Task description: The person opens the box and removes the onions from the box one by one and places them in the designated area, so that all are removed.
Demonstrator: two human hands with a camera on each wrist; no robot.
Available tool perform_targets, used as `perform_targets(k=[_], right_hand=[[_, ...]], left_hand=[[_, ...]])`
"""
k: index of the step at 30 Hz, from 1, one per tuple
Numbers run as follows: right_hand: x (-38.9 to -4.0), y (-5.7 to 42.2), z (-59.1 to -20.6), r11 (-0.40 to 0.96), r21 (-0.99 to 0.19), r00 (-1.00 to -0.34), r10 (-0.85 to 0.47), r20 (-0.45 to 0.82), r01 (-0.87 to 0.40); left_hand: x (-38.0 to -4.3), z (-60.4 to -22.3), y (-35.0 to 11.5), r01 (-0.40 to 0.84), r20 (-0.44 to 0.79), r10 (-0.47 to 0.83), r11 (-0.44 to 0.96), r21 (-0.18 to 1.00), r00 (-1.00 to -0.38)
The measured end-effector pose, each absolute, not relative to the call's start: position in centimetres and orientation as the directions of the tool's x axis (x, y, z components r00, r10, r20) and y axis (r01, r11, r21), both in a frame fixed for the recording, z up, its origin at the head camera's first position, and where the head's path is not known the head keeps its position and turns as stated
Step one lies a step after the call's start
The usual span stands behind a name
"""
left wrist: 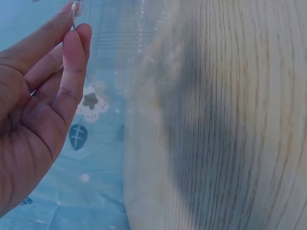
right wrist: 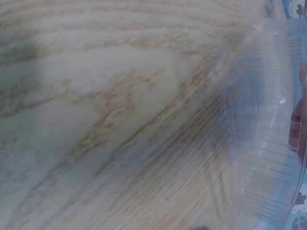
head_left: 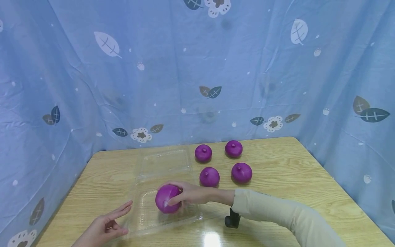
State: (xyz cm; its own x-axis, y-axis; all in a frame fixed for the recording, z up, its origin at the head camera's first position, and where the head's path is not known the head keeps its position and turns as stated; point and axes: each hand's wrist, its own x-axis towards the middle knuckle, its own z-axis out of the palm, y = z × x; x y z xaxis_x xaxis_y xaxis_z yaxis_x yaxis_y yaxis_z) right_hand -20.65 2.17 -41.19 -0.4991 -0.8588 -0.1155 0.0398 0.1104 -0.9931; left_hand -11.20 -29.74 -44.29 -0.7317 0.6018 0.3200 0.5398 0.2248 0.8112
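Observation:
A round purple onion is in my right hand, whose fingers and thumb grip it above the front half of a clear plastic container. My left hand is at the container's left edge. In the left wrist view, the thumb and a finger of the left hand pinch a clear plastic edge. The right wrist view shows the container's ridged wall, with fingers partly visible at the right border; the right hand and its onion are out of that view.
Several more purple onions stand right of the container: one front left, one front right, one back left, one back right. The wooden table is enclosed by a blue patterned curtain.

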Motion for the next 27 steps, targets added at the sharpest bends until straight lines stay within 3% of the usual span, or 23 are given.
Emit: perform_targets(k=[5, 12, 18, 21, 27], right_hand=[[-20.58, 2.08, -41.42, 0.050, -0.976, -0.529, -0.834, -0.157, 0.211], [-20.40, 2.16, -41.54, 0.090, -0.981, -0.578, -0.797, -0.176, 0.174], [-20.32, 2.39, -41.44, 0.258, -0.966, -0.643, -0.745, -0.179, -0.031], [-20.31, 2.33, -41.50, 0.280, -0.950, -0.672, -0.731, -0.119, -0.136], [-20.07, 2.39, -41.71, 0.234, -0.894, -0.621, -0.782, 0.060, -0.381]], left_hand=[[-11.09, -44.18, -29.66, 0.520, 0.303, 0.599, 0.228, 0.823, -0.741], [-11.05, -44.14, -29.65, 0.486, 0.278, 0.594, 0.221, 0.846, -0.755], [-11.09, -44.22, -29.67, 0.497, 0.289, 0.594, 0.220, 0.839, -0.751], [-11.10, -44.24, -29.61, 0.520, 0.305, 0.590, 0.234, 0.822, -0.748], [-11.08, -44.30, -29.44, 0.558, 0.333, 0.576, 0.269, 0.785, -0.746]])
